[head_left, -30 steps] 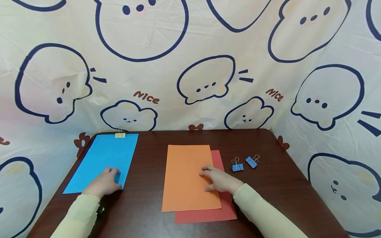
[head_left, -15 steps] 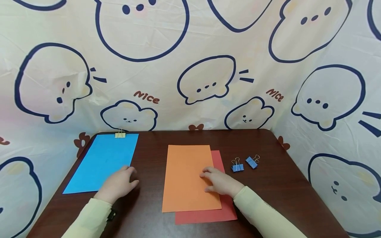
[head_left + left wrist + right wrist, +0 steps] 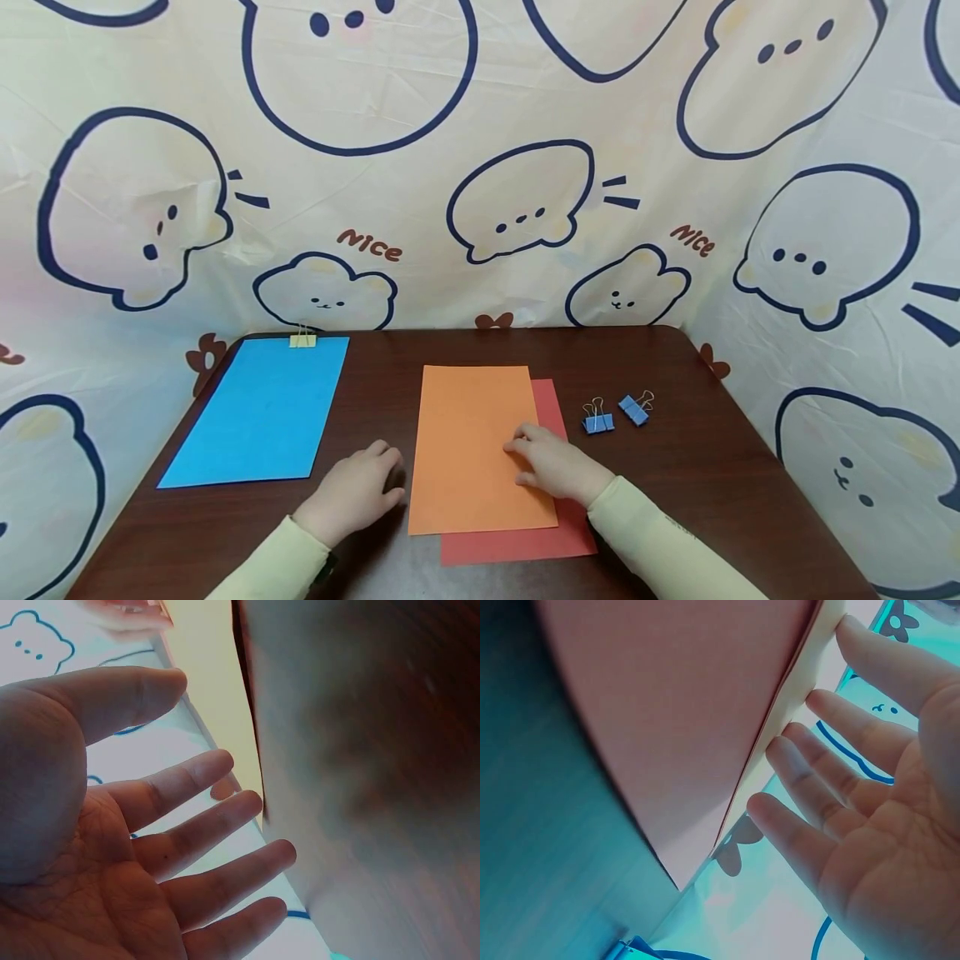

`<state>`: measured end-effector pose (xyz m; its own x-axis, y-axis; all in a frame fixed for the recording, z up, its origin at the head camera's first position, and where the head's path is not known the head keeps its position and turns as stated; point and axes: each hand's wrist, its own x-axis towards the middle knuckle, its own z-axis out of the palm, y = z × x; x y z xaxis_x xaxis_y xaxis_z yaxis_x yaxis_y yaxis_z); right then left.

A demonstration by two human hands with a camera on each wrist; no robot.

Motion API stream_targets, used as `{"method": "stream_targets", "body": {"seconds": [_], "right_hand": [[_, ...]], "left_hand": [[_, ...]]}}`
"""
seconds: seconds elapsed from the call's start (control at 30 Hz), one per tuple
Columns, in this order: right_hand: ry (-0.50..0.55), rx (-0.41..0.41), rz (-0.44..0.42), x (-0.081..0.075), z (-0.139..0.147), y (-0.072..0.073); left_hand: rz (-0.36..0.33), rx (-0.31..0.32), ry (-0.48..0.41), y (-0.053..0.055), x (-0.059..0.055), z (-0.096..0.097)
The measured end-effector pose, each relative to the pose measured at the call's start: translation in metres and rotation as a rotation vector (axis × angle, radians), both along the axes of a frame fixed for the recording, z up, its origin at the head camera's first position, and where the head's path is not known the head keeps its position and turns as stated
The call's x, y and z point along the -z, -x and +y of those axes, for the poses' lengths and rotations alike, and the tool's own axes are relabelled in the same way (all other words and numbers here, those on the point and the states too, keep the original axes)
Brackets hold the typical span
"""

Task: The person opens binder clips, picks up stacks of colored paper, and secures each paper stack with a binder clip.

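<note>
An orange sheet of paper (image 3: pixel 472 450) lies over a red sheet (image 3: pixel 517 546), which shows along the right and near edges. My right hand (image 3: pixel 555 462) rests its fingertips on the orange sheet near its right side; in the right wrist view its fingers are spread, with nothing gripped. Just left of the orange sheet is my left hand (image 3: pixel 352 492), low over the table and holding nothing. In the left wrist view its fingers (image 3: pixel 202 832) are extended and apart.
At the far left lies blue paper (image 3: pixel 258 408), with a yellow binder clip (image 3: pixel 303 340) on its far edge. Two blue binder clips (image 3: pixel 598 419) sit right of the red sheet. The brown table (image 3: pixel 712 475) meets a cartoon-printed curtain (image 3: pixel 420 183) at the back and sides.
My left hand has moved right, off the blue paper, across to the left edge of the orange sheet. My right hand and the papers stay about where they were.
</note>
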<state>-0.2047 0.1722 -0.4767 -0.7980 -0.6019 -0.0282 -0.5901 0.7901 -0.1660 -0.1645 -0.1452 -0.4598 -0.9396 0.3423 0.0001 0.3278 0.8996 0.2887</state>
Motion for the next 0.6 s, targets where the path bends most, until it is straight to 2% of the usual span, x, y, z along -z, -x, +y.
{"method": "stream_targets", "body": {"seconds": [0.27, 0.4, 0.6], "right_hand": [[0.008, 0.019, -0.03, 0.0, -0.001, -0.001], [0.009, 0.024, -0.036, 0.001, -0.001, 0.0], [0.023, 0.023, -0.05, 0.0, -0.001, -0.002]], "left_hand": [[0.033, 0.027, -0.009, 0.001, 0.005, 0.015], [0.026, 0.041, -0.011, 0.001, 0.006, 0.023], [0.033, 0.107, -0.004, -0.001, 0.006, 0.03]]}}
